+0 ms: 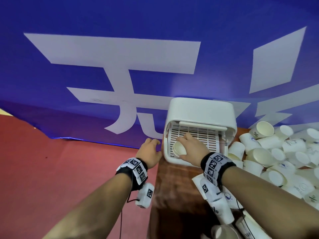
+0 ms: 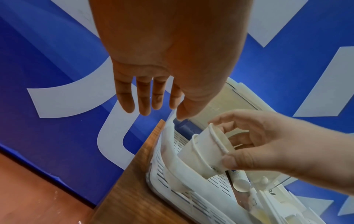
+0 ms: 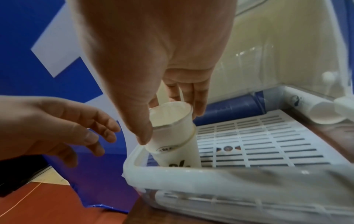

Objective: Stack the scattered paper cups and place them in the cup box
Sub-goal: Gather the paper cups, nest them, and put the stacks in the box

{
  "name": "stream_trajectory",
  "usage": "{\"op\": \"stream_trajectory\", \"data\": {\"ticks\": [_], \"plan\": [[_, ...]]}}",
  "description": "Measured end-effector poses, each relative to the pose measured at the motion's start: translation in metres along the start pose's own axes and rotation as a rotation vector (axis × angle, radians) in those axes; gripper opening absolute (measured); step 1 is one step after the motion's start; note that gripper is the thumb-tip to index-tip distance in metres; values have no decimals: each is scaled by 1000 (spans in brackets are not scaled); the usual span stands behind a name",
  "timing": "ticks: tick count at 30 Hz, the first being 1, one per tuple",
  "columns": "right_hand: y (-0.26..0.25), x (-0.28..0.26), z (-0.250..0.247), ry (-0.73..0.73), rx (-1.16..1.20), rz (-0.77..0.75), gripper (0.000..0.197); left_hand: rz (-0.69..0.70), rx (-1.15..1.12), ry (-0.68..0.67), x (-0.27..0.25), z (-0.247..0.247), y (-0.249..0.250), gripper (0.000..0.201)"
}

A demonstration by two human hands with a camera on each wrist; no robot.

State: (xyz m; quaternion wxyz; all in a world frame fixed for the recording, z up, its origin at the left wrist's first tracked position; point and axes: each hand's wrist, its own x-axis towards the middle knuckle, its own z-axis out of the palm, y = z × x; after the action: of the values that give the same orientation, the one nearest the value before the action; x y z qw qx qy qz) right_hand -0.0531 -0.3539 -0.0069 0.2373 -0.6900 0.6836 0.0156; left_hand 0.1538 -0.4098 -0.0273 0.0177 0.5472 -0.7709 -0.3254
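White, two nested cups point(image 3: 173, 133) in right hand point(image 1: 190, 149), over box point(image 1: 200, 109); left hand point(image 1: 150, 150) loose, empty.

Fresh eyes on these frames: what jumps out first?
The big blue banner with white characters fills the background. On the table's right, a heap of loose paper cups. At centre, the right hand lowers stacked cups into the white cup box; the left hand hovers open beside it.

Blue banner point(image 1: 86, 23), red floor point(image 1: 43, 169), wooden table point(image 1: 172, 195)
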Motion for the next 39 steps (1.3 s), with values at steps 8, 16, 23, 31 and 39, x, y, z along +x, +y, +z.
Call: {"op": "stream_trajectory", "data": {"ticks": [8,16,23,31,39], "plan": [[9,14,22,-26,64,60,70,-5,-25,-13,7,-1,-3,48],[14,18,29,-8,64,110,71,-1,-19,-44,8,4,-3,46],[14,13,27,8,98,121,79,13,-27,-47,0,3,4,42],[15,-25,-6,69,208,154,78,73,-15,-13,-20,-17,35,41],[33,-111,-38,223,278,170,66,215,48,5,-61,-11,98,43]]}}
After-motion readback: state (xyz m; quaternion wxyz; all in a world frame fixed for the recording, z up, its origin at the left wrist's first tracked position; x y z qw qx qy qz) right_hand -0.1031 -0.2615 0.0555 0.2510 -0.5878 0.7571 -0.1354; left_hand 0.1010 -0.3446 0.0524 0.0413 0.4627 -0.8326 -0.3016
